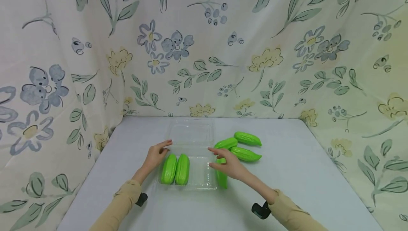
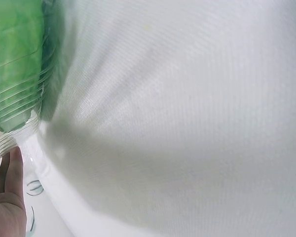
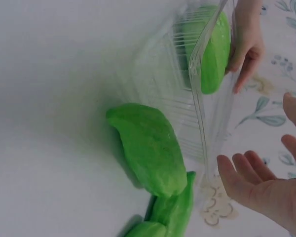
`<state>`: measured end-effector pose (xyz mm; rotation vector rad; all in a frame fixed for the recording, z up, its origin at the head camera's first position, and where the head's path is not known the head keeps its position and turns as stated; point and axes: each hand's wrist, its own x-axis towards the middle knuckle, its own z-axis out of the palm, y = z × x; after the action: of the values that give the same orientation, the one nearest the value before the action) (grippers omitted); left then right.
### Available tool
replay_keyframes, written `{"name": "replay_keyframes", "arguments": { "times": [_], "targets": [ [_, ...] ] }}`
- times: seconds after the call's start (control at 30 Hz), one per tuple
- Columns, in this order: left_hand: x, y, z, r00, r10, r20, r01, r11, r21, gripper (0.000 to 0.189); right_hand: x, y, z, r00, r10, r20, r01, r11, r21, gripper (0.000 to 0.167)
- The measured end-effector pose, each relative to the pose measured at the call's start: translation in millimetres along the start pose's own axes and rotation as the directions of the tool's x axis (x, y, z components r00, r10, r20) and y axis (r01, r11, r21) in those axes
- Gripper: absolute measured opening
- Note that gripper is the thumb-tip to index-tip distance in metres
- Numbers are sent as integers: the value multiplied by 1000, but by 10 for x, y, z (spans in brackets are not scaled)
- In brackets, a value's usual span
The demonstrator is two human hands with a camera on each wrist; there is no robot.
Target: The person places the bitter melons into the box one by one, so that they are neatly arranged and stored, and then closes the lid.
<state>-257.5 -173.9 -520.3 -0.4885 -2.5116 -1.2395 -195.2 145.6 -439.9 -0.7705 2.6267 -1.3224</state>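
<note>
Two bright green ridged gourds (image 1: 175,170) lie side by side in the left part of a clear plastic container (image 1: 200,185), whose lid (image 1: 190,133) is folded back behind it. At the container's left back corner is my left hand (image 1: 156,155), its fingers extended along the rim; they appear beside the ribbed wall in the left wrist view. My right hand (image 1: 227,163) hovers at the right side with thumb and fingers spread and nothing between them. Under it, partly hidden, a green gourd (image 3: 150,150) rests on the table just outside the container wall.
Several more green gourds (image 1: 246,154) lie in a loose group on the white table (image 1: 280,188), right of the container and beyond my right hand. A floral-patterned cloth (image 1: 204,47) hangs behind the table and along its sides.
</note>
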Motion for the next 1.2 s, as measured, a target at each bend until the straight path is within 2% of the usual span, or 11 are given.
{"name": "replay_keyframes", "arguments": {
  "times": [0.5,0.8,1.0,1.2],
  "targets": [
    [4,-2,-3,1000,-8,5,8,1000,-7,33,-91,144,-202,998,40,-47,-40,999,-13,53],
    [-6,-9,-4,1000,-17,26,17,1000,-24,33,-94,257,-248,987,123,-104,-125,992,-9,54],
    [-11,-12,-11,999,-26,30,26,999,-22,33,-81,341,-217,968,215,-129,-213,977,32,54],
    [-16,3,-8,1000,-19,16,19,999,-25,33,-74,418,-163,938,327,-112,-312,940,138,55]
  ]
}}
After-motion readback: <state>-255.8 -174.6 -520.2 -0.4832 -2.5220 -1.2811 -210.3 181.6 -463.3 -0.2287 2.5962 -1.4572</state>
